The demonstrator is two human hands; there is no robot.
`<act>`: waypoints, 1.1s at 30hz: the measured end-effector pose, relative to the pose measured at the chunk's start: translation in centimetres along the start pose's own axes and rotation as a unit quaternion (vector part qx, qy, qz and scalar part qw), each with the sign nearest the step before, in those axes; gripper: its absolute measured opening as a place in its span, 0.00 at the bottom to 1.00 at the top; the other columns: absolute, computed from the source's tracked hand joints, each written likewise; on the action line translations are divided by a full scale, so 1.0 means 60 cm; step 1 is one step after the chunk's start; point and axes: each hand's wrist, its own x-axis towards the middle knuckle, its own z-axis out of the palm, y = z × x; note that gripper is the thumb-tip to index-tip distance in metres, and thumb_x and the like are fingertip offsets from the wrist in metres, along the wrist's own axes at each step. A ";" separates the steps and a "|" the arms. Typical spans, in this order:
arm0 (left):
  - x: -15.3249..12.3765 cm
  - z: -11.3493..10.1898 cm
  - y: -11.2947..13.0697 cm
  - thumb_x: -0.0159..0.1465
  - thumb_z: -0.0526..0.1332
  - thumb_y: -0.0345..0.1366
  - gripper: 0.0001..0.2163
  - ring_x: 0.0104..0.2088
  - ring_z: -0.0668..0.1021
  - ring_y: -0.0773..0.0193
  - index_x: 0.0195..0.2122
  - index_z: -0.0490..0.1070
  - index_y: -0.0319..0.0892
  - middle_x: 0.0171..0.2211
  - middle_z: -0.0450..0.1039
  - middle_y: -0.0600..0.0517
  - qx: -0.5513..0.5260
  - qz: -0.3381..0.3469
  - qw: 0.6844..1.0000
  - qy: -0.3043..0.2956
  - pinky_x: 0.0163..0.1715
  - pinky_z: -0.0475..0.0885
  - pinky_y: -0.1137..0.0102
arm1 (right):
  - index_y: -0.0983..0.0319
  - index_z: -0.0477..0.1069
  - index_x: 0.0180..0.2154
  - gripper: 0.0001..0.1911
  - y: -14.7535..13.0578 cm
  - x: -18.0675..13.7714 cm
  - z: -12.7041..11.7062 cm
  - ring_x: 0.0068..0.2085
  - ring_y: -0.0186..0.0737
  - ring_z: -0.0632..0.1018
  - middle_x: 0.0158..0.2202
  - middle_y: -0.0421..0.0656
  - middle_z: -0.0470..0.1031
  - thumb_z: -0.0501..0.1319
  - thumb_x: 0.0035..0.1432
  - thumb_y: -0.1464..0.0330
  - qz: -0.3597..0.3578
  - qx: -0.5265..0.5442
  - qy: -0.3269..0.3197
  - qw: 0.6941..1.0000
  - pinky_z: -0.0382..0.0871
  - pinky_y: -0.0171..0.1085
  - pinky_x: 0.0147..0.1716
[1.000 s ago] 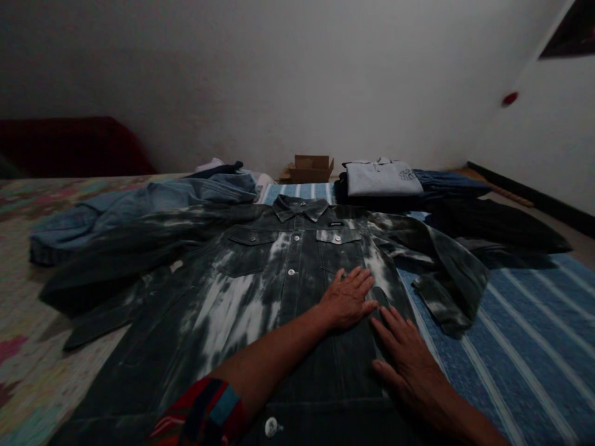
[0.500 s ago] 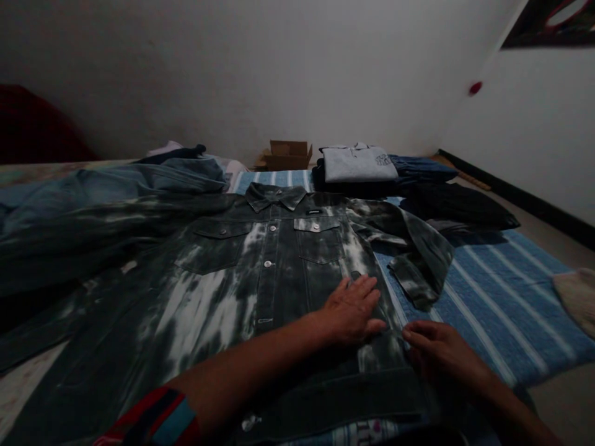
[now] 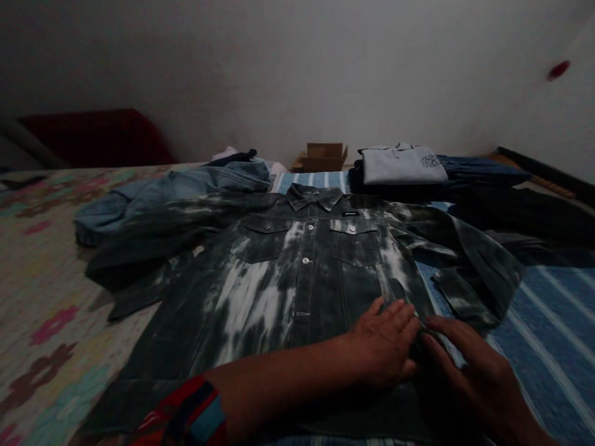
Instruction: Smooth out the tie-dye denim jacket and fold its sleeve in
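Observation:
A dark grey-green denim jacket with white bleached streaks lies front up, collar away from me and sleeves out to both sides. My left hand reaches across and rests flat on the jacket's right-hand front panel, fingers stretched out. Just beside it, my right hand pinches the jacket's side edge between thumb and fingers. The right-hand sleeve bends back toward me beyond that hand. Much of the hem lies in shadow or behind my left forearm.
Light blue jeans lie crumpled at the back left on a flowered cover. A folded grey top tops a dark pile; other dark clothes lie right of it. Under the jacket spreads a blue striped cloth. A cardboard box stands by the wall.
The view has turned left, so everything sits further right and more flowered cover shows. My right hand has moved closer to my left hand and grips the jacket's edge.

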 end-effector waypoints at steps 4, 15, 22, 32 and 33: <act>-0.071 0.010 0.005 0.69 0.46 0.49 0.29 0.67 0.48 0.51 0.64 0.52 0.32 0.67 0.47 0.39 0.024 -0.070 0.997 0.034 0.64 0.49 0.52 | 0.62 0.67 0.52 0.18 -0.013 0.018 0.046 0.55 0.47 0.72 0.53 0.52 0.72 0.53 0.63 0.62 -0.093 -0.051 -0.005 0.994 0.71 0.46 0.50; -0.132 0.073 -0.034 0.66 0.41 0.59 0.38 0.68 0.44 0.52 0.67 0.44 0.33 0.68 0.38 0.39 0.056 -0.236 0.967 0.081 0.65 0.49 0.55 | 0.64 0.60 0.62 0.35 -0.009 0.021 0.131 0.66 0.53 0.55 0.66 0.52 0.54 0.49 0.62 0.48 -0.089 -0.151 -0.184 0.967 0.54 0.55 0.61; -0.131 0.056 -0.028 0.65 0.38 0.62 0.41 0.68 0.43 0.50 0.67 0.45 0.32 0.68 0.37 0.37 0.019 -0.240 0.970 0.041 0.64 0.47 0.52 | 0.64 0.61 0.61 0.36 -0.011 0.026 0.126 0.65 0.54 0.57 0.65 0.52 0.55 0.48 0.61 0.47 -0.074 -0.154 -0.211 0.962 0.56 0.55 0.60; -0.138 0.020 -0.090 0.65 0.43 0.61 0.39 0.68 0.45 0.51 0.66 0.50 0.32 0.68 0.42 0.37 0.094 -0.245 0.963 0.054 0.64 0.45 0.54 | 0.65 0.63 0.60 0.31 -0.039 0.086 0.132 0.65 0.53 0.58 0.64 0.54 0.59 0.49 0.63 0.53 -0.102 -0.127 -0.165 0.973 0.56 0.54 0.60; -0.141 0.022 -0.096 0.64 0.43 0.61 0.40 0.68 0.46 0.51 0.66 0.50 0.32 0.68 0.42 0.37 0.101 -0.245 0.963 0.054 0.64 0.45 0.54 | 0.65 0.62 0.61 0.32 -0.041 0.087 0.138 0.65 0.53 0.57 0.64 0.54 0.58 0.49 0.63 0.53 -0.111 -0.126 -0.170 0.971 0.54 0.54 0.61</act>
